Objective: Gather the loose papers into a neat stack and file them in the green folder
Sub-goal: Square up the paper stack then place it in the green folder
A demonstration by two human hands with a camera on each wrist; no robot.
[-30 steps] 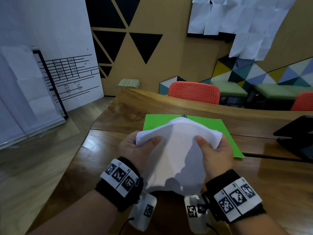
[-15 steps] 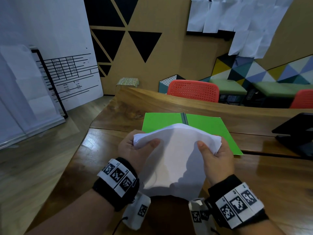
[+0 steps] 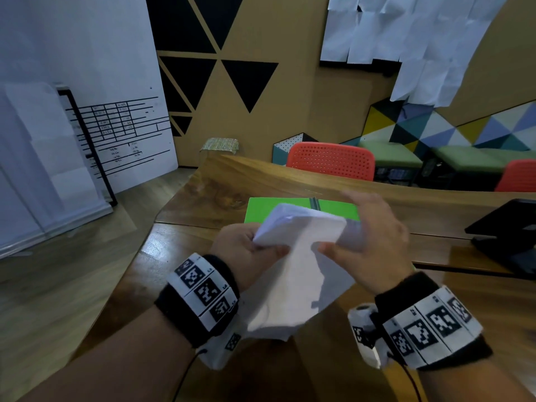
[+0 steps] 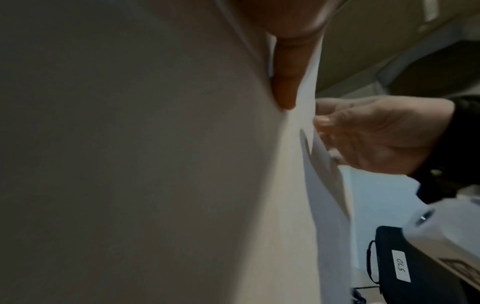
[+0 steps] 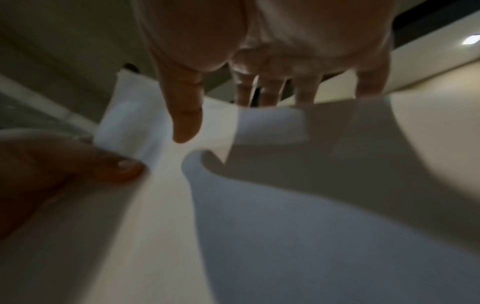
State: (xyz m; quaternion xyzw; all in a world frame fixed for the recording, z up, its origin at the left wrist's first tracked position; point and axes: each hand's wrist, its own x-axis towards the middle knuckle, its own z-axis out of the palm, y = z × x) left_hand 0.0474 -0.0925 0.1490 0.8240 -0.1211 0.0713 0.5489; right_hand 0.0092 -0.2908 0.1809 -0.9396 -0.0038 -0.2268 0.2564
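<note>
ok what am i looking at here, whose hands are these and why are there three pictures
A person wears three cameras: one on the head, one on each wrist, under the black-and-white patterned bands. The head picture looks down at a wooden table with an open green folder on it. The left hand pinches a bent stack of white papers at its top corner. The right hand is open, fingers spread by the stack's other corner. The wrist pictures show the same papers close up, from below each hand.

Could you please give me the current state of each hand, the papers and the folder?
left hand: pinches the papers at their left edge, thumb on top.
right hand: fingers spread and straight, grips nothing.
papers: bunched and bent, lifted, not yet filed.
green folder: lies open on the wooden table, behind the papers.
</note>
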